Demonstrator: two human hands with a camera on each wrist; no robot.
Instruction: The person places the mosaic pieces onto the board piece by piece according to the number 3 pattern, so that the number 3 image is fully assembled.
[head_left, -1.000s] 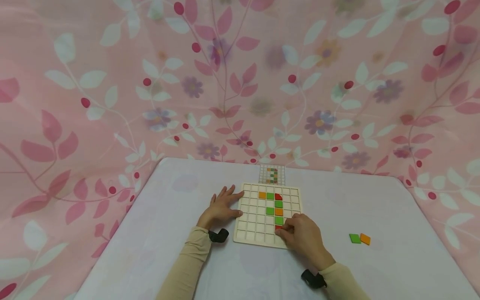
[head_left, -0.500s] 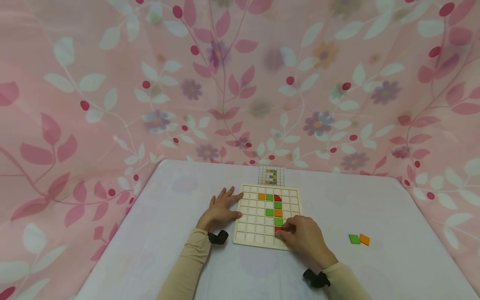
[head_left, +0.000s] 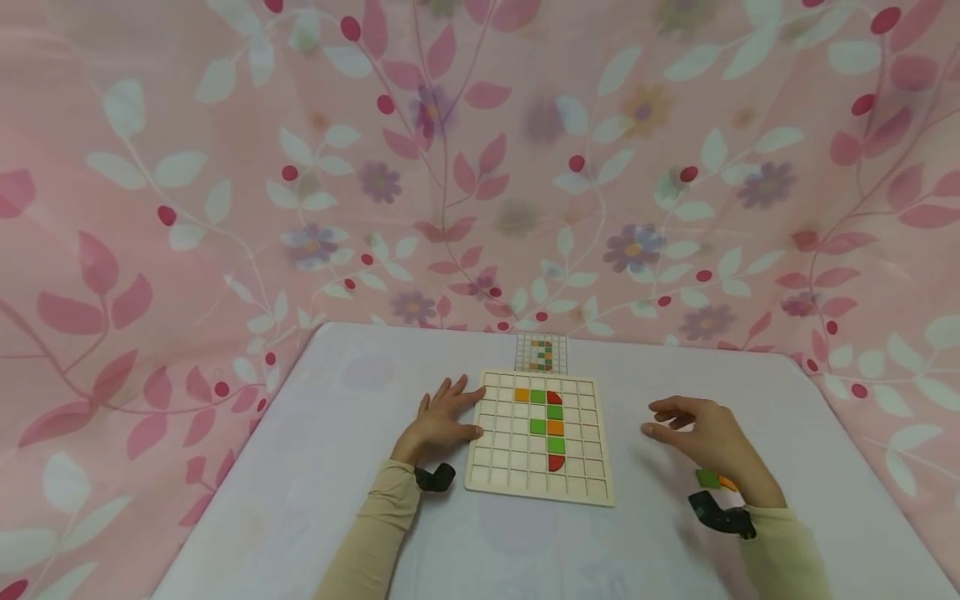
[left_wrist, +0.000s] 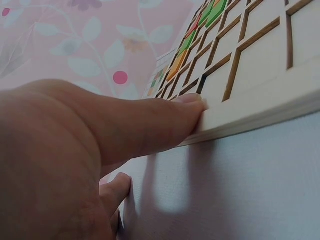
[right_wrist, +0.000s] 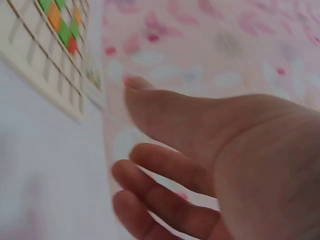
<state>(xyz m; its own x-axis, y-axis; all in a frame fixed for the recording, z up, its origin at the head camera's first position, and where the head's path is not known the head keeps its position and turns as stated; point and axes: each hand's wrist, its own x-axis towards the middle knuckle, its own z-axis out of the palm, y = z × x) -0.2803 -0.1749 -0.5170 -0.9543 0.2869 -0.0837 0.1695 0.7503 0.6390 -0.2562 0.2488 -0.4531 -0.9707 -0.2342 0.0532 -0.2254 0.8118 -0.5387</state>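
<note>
A wooden grid board lies on the table, with orange, green and red tiles set in some of its squares. The lowest one is a red rounded tile. Along the board's left edge, my left hand rests with spread fingers; in the left wrist view its thumb touches the wooden rim. My right hand is in the air to the right of the board, fingers loosely bent and holding nothing. Beneath its wrist lie a green tile and an orange tile, the latter partly covered.
Behind the board is a small pattern card showing a grid with coloured squares. A white cloth covers the table, and a pink floral curtain hangs at its back and sides. Each wrist wears a black camera.
My right hand has let go of the red rounded tile, which now shows fully in its square, and has moved right, off the board. My left hand has stayed at the edge.
</note>
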